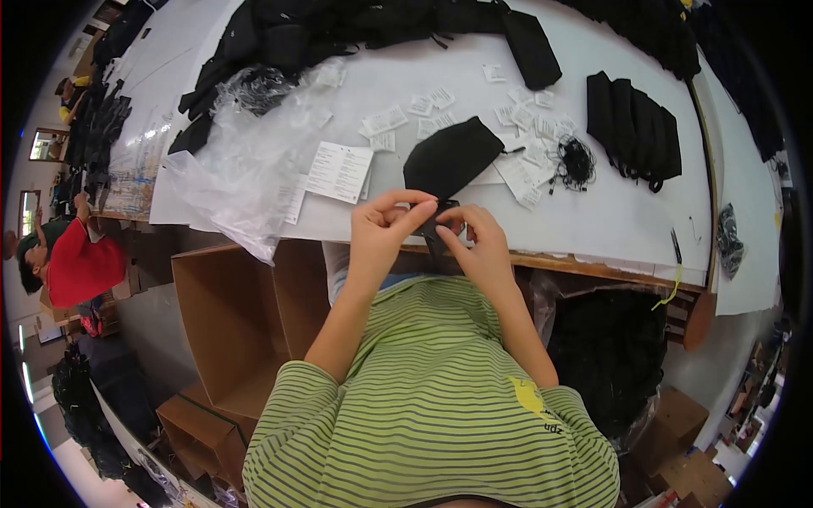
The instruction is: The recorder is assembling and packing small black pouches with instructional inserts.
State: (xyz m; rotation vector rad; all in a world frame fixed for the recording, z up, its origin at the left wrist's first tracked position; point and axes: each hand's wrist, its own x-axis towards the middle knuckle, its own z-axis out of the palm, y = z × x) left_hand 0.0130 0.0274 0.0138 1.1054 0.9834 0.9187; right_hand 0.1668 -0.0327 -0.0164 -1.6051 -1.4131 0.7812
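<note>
L hand (383,230) pinches blk strip (434,240) btwn thumb & fingertip; R hand (481,243) part-curled at strip's edge, can't tell if gripping; blk pouch (454,156) just beyond both.

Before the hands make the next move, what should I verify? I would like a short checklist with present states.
1. Left hand and right hand both at the small dark piece: ok.
2. Secure grip on it: cannot tell, fingers partly cover it.
3. Black fabric pouch lying on the white table: ok.
4. Thin black cords untangled: not ok, bunched together.
5. Small white paper slips stacked: not ok, scattered.
</note>
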